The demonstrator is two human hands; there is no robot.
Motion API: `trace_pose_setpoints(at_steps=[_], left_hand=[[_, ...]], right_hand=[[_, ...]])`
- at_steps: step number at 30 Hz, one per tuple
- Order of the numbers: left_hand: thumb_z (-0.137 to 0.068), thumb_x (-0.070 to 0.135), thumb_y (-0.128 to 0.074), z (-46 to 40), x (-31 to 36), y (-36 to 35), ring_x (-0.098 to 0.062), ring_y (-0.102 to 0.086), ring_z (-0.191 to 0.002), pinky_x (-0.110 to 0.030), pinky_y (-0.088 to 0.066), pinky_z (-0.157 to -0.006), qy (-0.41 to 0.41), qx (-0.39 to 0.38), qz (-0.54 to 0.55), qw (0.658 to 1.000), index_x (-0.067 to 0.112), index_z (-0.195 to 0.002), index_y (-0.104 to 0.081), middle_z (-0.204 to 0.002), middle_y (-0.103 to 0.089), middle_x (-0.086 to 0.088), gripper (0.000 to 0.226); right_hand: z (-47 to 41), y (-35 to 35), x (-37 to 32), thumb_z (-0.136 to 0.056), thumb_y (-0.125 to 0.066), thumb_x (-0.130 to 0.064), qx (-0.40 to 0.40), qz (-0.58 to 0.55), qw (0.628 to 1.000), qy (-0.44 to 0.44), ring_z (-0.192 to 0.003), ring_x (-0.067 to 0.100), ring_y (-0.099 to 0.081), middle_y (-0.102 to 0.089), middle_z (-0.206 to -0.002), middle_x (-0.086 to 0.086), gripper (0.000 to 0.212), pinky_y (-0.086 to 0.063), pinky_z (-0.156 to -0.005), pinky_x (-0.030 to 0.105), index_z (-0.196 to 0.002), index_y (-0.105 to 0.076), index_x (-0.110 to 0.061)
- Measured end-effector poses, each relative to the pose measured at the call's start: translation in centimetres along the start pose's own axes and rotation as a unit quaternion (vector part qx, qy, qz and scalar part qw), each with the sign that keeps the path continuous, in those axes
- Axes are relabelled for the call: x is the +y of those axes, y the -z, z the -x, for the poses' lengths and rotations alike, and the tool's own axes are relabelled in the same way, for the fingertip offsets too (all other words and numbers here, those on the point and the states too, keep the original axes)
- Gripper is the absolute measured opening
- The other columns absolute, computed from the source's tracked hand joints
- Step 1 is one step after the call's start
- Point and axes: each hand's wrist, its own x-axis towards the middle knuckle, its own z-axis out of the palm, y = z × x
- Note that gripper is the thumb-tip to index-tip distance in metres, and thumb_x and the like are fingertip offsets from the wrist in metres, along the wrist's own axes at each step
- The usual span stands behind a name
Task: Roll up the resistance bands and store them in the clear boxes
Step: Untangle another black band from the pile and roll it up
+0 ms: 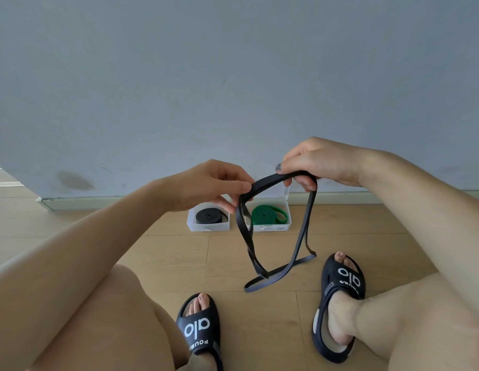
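Observation:
A long, thin dark band (300, 236) hangs in loose loops from both hands down to the wooden floor. My left hand (209, 184) pinches its upper left part. My right hand (317, 162) grips the top of the loop a little higher and to the right. Behind the hands, two clear boxes stand open against the wall. The left clear box (191, 223) holds a rolled black band (209, 216). The right clear box (285, 224) holds a rolled green band (268, 215), partly hidden by the hanging band.
A grey wall (233, 76) with a pale skirting board (99, 203) rises just behind the boxes. My bare knees and two feet in black slides (201, 330) (340, 298) frame the wooden floor (166, 253) below the hands.

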Motion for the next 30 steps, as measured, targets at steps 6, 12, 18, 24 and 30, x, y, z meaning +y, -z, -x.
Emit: trace_pose_setpoints(at_steps=[6,12,18,24,30], left_hand=[[-0.097,0.01,-0.069,-0.2,0.1,0.1,-0.015,-0.066,-0.078,-0.027,-0.056,-0.079,-0.029,0.035,-0.018,0.999,0.001,-0.094,-0.067,-0.083,-0.071,-0.003,0.009],[-0.095,0.013,-0.072,-0.5,0.8,-0.5,-0.013,-0.064,-0.077,-0.03,-0.054,-0.078,-0.043,0.066,-0.035,0.996,0.014,-0.088,-0.071,-0.082,-0.073,-0.001,0.008],[-0.105,0.025,-0.057,-0.2,0.9,-0.8,-0.024,-0.072,-0.097,-0.032,-0.059,-0.091,-0.007,0.027,-0.023,0.999,0.015,-0.104,-0.071,-0.109,-0.075,-0.011,0.017],[-0.108,0.032,-0.049,0.2,0.6,-0.6,-0.016,-0.071,-0.1,-0.028,-0.06,-0.086,0.042,-0.037,-0.006,0.998,0.015,-0.12,-0.073,-0.12,-0.074,-0.001,0.032],[-0.109,0.021,-0.048,0.6,0.9,-0.6,-0.023,-0.076,-0.104,-0.025,-0.06,-0.082,0.043,-0.047,0.016,0.998,0.007,-0.118,-0.067,-0.122,-0.075,0.0,0.024]], right_hand=[[0.0,-0.2,-0.2,-0.101,-0.057,-0.024,-0.01,0.014,1.0,0.007,-0.059,0.016,-0.052,-0.059,-0.057,0.005,0.032,-0.045,-0.08,0.034,-0.078,-0.077,-0.017],[-0.7,-1.9,-0.9,-0.105,-0.052,-0.044,-0.053,0.016,0.998,0.018,-0.066,0.017,-0.064,-0.074,-0.074,0.002,0.042,-0.051,-0.076,0.029,-0.092,-0.075,-0.011],[-0.7,-1.8,-1.0,-0.104,-0.059,-0.033,-0.033,-0.003,0.998,0.053,-0.052,0.009,-0.046,-0.053,-0.054,-0.005,0.036,-0.043,-0.067,0.024,-0.079,-0.072,-0.01],[-0.5,-1.7,-1.2,-0.105,-0.059,-0.029,-0.038,-0.01,0.998,0.05,-0.052,0.01,-0.039,-0.047,-0.05,-0.006,0.036,-0.039,-0.069,0.03,-0.084,-0.072,-0.002],[-0.4,-1.2,-1.0,-0.104,-0.058,-0.028,-0.03,-0.015,0.998,0.045,-0.052,0.013,-0.035,-0.042,-0.05,-0.003,0.036,-0.038,-0.063,0.026,-0.077,-0.069,-0.007]])
